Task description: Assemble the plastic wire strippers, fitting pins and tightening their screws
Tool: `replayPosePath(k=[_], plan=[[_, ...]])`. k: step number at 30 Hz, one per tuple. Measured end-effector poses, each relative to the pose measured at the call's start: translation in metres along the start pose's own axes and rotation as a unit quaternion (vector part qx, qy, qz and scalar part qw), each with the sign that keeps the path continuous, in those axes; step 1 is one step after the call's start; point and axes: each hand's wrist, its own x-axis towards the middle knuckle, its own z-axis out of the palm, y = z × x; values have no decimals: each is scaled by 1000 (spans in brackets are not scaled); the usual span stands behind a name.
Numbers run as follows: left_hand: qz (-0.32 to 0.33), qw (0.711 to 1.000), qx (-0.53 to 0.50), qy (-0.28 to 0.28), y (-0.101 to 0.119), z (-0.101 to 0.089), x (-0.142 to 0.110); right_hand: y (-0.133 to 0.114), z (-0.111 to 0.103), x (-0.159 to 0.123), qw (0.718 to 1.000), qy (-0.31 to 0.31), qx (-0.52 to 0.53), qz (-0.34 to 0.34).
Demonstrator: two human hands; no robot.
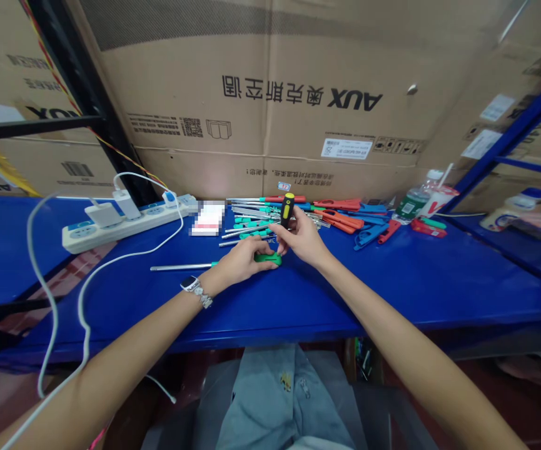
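Note:
My left hand [242,261] is closed around a green handle [269,257] lying low over the blue table. A thin metal rod [181,267] sticks out from beneath that hand to the left, seemingly part of the same tool. My right hand [305,239] grips a screwdriver [288,211] with a black and yellow handle, held nearly upright above the green handle's right end. The fingers hide the screwdriver's tip, so I cannot tell whether it touches. Just behind both hands lies a pile of metal rods [237,232] with green grips.
Red, orange and blue plastic handles [343,219] lie right of the pile. Farther right are a bottle [411,203] and a cup with a straw [441,199]. A power strip [106,230] with plugs and white cables [82,300] occupies the left. Large cardboard [274,125] backs the blue table [298,306].

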Motion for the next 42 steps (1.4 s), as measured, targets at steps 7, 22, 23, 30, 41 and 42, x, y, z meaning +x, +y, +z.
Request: replayPosePath(k=[7,22,23,30,41,42], plan=[[-7,1000,17,20,-5,3,-3,-5,-9,0,998,-66,7,17],[-10,1000,17,12,-8,5,-4,-11,-13,-4,997,-72,1,17],[-9,1000,17,14,-8,5,-4,-10,-12,-3,998,-55,-8,5],[5,999,31,9,-8,3,-2,-2,-3,0,1000,4,-13,13],[-14,999,32,15,-7,5,-2,-3,-4,3,999,-17,-34,-6],[-12,999,37,15,-7,5,-2,-2,-1,3,999,3,-33,-2]])
